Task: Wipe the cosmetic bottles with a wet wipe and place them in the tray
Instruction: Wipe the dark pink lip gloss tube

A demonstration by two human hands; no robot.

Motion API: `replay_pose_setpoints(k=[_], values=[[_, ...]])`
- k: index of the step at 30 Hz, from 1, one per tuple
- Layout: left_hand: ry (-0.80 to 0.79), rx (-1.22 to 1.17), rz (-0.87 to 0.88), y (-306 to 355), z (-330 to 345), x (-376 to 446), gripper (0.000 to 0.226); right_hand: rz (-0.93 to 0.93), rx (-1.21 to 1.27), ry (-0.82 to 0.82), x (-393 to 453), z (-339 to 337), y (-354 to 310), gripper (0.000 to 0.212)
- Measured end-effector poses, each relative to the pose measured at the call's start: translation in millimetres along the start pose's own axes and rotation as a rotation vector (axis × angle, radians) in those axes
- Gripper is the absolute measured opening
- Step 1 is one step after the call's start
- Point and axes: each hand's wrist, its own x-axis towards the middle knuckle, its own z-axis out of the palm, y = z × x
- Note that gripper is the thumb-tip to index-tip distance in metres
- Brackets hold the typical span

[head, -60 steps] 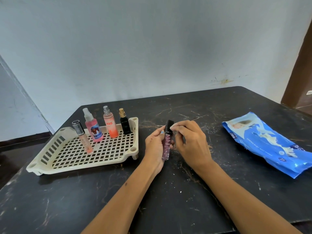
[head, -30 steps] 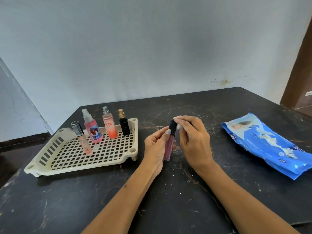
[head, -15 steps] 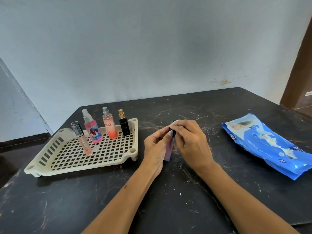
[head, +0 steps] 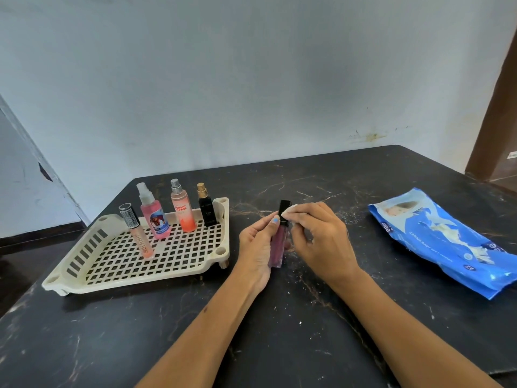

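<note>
At centre of the dark surface (head: 279, 345), the left hand (head: 256, 247) grips a pink gloss tube (head: 277, 245) upright by its body. The right hand (head: 321, 239) pinches a white wet wipe (head: 288, 210) against the tube's black cap. At 9 o'clock from the hands, the cream tray (head: 84, 273) holds four bottles standing: a peach gloss tube (head: 138, 233), a pink spray bottle (head: 155, 217), an orange spray bottle (head: 181, 211) and a black perfume bottle (head: 207, 211). A blue wipes pack (head: 447, 242) lies at 3 o'clock. Judged progress: four items placed; the fifth is being wiped and not yet placed. No other loose bottle is visible.
</note>
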Motion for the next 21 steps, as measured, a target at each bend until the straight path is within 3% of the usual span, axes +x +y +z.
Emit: replay_pose_setpoints(k=[5,21], values=[[-0.022,0.003,-0.029,0.2,2.5,-0.4,0.023,0.081,0.029,0.024,-0.5,0.5,1.3,0.02],[-0.039,-0.035,-0.094,7.0,3.0,-3.9,0.029,0.086,-0.015,0.014,-1.9,-0.5,0.1,0.019]])
